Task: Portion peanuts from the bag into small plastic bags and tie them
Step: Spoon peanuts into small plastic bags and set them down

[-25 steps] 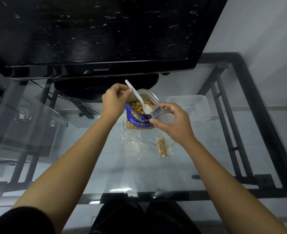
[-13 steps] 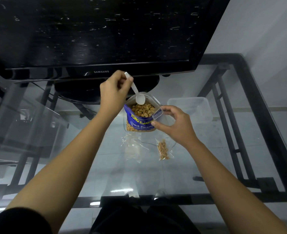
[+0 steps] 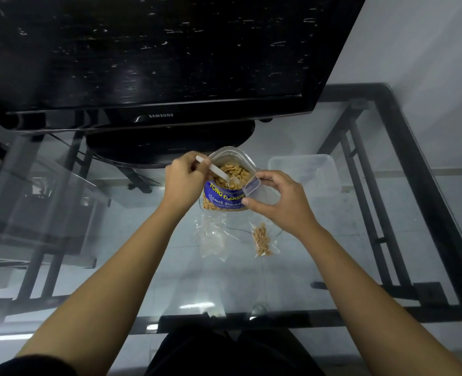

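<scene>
Spillage is the main risk here. The peanut bag stands open on the glass tabletop, just in front of the TV base, and nothing steadies it except the spoon dipped into its mouth. The left hand, at the bag's left side, has its fingers curled round the spoon handle, the bowl down among the nuts. The right hand, at the bag's right side, pinches the rim of a small empty bag and holds its mouth open, touching the peanut bag's edge.

A hard dig with the spoon would likely push the light peanut bag over or backward. If the small bag's limp mouth folds shut during the transfer, nuts would probably scatter across the tabletop and roll on the slick glass. An overfilled spoon raises that chance.

Nearer the person than the peanut bag lie a filled bag and, to its left, another clear bag; whether the filled one is tied cannot be made out.
</scene>
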